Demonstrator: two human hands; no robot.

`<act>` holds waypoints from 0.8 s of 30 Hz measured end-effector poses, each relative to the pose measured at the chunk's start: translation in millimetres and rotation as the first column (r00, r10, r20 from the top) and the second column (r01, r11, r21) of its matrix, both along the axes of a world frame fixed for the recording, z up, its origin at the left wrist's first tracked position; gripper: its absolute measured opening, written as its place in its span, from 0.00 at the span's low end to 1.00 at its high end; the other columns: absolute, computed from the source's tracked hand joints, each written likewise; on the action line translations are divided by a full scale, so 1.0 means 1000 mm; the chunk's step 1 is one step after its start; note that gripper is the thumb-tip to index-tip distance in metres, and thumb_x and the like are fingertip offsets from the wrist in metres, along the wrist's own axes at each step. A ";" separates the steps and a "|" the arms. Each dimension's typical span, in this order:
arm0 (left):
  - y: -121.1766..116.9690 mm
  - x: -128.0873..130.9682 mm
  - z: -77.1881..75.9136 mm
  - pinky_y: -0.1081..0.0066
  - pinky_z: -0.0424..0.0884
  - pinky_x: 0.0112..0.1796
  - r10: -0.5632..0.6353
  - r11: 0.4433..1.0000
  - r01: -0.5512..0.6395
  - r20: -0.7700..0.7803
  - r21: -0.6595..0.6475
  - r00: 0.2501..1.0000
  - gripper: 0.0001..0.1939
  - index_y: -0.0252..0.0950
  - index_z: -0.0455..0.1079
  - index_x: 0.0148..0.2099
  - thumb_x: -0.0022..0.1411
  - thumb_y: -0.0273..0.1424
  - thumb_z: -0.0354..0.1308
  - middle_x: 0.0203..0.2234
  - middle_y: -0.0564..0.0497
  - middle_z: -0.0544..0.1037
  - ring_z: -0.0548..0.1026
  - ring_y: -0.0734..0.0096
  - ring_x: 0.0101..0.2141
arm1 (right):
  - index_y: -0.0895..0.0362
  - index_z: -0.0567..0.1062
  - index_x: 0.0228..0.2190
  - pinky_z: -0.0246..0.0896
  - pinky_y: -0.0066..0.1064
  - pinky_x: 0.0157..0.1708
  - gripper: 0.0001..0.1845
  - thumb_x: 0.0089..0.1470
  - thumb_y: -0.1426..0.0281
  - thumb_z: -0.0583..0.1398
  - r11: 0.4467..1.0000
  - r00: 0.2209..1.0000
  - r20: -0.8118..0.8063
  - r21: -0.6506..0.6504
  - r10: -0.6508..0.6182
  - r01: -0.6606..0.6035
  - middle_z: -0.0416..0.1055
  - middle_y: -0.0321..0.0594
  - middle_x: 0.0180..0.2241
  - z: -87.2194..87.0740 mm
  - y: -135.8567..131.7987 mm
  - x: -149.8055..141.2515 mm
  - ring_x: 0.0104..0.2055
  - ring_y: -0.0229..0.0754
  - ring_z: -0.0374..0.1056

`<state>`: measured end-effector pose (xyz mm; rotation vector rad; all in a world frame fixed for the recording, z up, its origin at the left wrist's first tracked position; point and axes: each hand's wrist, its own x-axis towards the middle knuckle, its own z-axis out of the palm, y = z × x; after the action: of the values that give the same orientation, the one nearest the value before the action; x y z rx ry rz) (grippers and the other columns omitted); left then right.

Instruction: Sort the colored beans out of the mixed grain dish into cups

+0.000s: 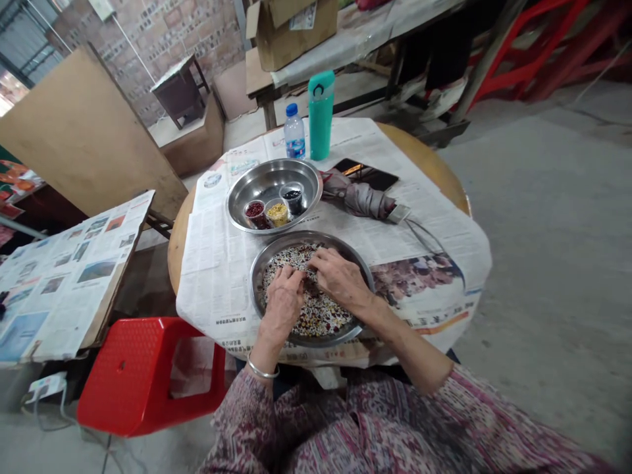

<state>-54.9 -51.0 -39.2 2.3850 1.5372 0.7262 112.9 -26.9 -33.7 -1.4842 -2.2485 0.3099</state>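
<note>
My left hand [285, 297] and right hand [342, 280] sit just apart, fingertips down in the mixed grains and beans [320, 317] in the round steel tray [255, 289]; I can't tell whether either pinches a bean. Plenty looks left to sort. Beyond, the steel basin [264, 176] already holds a cup of red beans [255, 210], a cup of yellow grains [277, 214] and a cup of black beans [293, 199]. Behind stands a blue-capped water bottle [295, 135].
</note>
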 end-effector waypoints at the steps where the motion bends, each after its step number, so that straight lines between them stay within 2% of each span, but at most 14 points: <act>1: -0.001 -0.002 0.001 0.60 0.70 0.48 0.043 0.999 -0.043 -0.019 0.005 0.999 0.13 0.40 0.74 0.41 0.67 0.19 0.52 0.37 0.46 0.75 0.72 0.59 0.42 | 0.56 0.79 0.38 0.65 0.35 0.47 0.16 0.61 0.79 0.52 1.000 1.000 -0.002 0.019 -0.015 0.015 0.76 0.48 0.44 0.001 0.001 -0.001 0.50 0.49 0.67; 3: -0.002 -0.004 0.003 0.60 0.70 0.49 0.168 0.986 -0.168 -0.049 0.020 0.984 0.14 0.39 0.75 0.42 0.68 0.19 0.51 0.37 0.45 0.76 0.72 0.59 0.42 | 0.56 0.80 0.40 0.65 0.37 0.47 0.15 0.62 0.76 0.53 0.997 0.998 -0.004 0.050 -0.063 0.063 0.76 0.48 0.47 0.001 0.002 -0.002 0.52 0.51 0.65; 6: -0.003 -0.001 0.006 0.61 0.70 0.50 0.332 0.943 -0.328 -0.092 0.057 0.939 0.14 0.38 0.75 0.46 0.69 0.19 0.50 0.40 0.45 0.76 0.73 0.60 0.43 | 0.57 0.79 0.46 0.66 0.40 0.48 0.14 0.64 0.66 0.58 0.991 0.994 -0.021 0.075 -0.107 0.109 0.74 0.50 0.51 -0.001 0.002 -0.003 0.53 0.54 0.64; 8: -0.002 0.002 0.008 0.62 0.70 0.50 0.386 0.921 -0.377 -0.106 0.099 0.916 0.11 0.38 0.74 0.50 0.70 0.24 0.52 0.44 0.44 0.76 0.72 0.60 0.46 | 0.58 0.78 0.49 0.67 0.42 0.48 0.18 0.62 0.62 0.61 0.995 0.998 -0.033 0.072 -0.061 0.063 0.73 0.51 0.51 -0.004 0.001 -0.003 0.53 0.55 0.65; 10: -0.002 0.004 0.008 0.60 0.71 0.51 0.408 0.909 -0.392 -0.107 0.139 0.907 0.12 0.37 0.72 0.54 0.70 0.30 0.57 0.48 0.43 0.74 0.72 0.57 0.48 | 0.57 0.77 0.48 0.67 0.40 0.48 0.16 0.60 0.65 0.63 0.998 0.997 -0.057 0.043 0.043 -0.041 0.74 0.49 0.48 -0.008 0.002 -0.002 0.52 0.52 0.67; 12: -0.002 0.004 0.007 0.60 0.72 0.51 0.381 0.920 -0.366 -0.108 0.139 0.918 0.15 0.36 0.71 0.55 0.68 0.33 0.61 0.48 0.42 0.74 0.72 0.57 0.48 | 0.56 0.78 0.44 0.66 0.36 0.48 0.11 0.60 0.72 0.61 0.991 0.986 -0.101 -0.004 0.131 -0.132 0.75 0.45 0.43 -0.012 0.003 -0.001 0.49 0.48 0.69; 14: -0.002 0.004 0.005 0.62 0.73 0.49 0.304 0.951 -0.295 -0.094 0.094 0.948 0.11 0.38 0.73 0.52 0.68 0.27 0.59 0.45 0.45 0.74 0.73 0.60 0.46 | 0.56 0.78 0.41 0.65 0.34 0.48 0.12 0.61 0.76 0.57 0.985 0.976 -0.149 -0.034 0.160 -0.167 0.75 0.43 0.41 -0.015 0.004 0.000 0.46 0.44 0.71; 17: 0.000 0.005 0.002 0.66 0.74 0.47 0.126 0.992 -0.126 -0.034 0.018 0.991 0.12 0.37 0.74 0.45 0.69 0.19 0.51 0.38 0.49 0.75 0.74 0.66 0.41 | 0.57 0.79 0.41 0.65 0.34 0.48 0.17 0.61 0.80 0.52 0.994 0.976 -0.185 0.000 0.111 -0.113 0.75 0.45 0.40 -0.017 0.007 0.001 0.45 0.44 0.70; 20: 0.003 0.009 0.003 0.66 0.74 0.50 -0.010 0.999 0.009 0.025 0.032 1.000 0.15 0.36 0.74 0.47 0.70 0.18 0.47 0.41 0.47 0.76 0.75 0.67 0.44 | 0.58 0.79 0.45 0.64 0.36 0.51 0.22 0.59 0.82 0.50 0.996 0.985 -0.171 0.084 0.027 -0.013 0.76 0.48 0.45 -0.015 0.007 0.001 0.49 0.47 0.68; 22: 0.004 0.011 0.004 0.62 0.73 0.55 0.010 0.997 -0.011 0.021 0.082 1.000 0.17 0.37 0.73 0.52 0.70 0.18 0.48 0.49 0.44 0.76 0.73 0.64 0.50 | 0.59 0.78 0.49 0.63 0.38 0.52 0.23 0.59 0.81 0.50 0.992 0.992 -0.128 0.121 -0.023 0.039 0.74 0.50 0.52 -0.012 0.006 -0.001 0.53 0.50 0.65; 24: 0.006 0.011 0.004 0.55 0.69 0.59 0.102 0.989 -0.098 -0.028 0.114 0.994 0.19 0.38 0.70 0.58 0.69 0.19 0.50 0.57 0.42 0.73 0.70 0.58 0.57 | 0.59 0.76 0.53 0.62 0.40 0.51 0.23 0.60 0.78 0.52 0.990 0.996 -0.060 0.124 -0.063 0.070 0.71 0.52 0.57 -0.010 0.004 -0.003 0.57 0.53 0.62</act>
<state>-43.7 -45.3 -35.6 2.4264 1.6824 0.8177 109.8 -22.7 -43.4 -1.4631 -2.1283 0.1822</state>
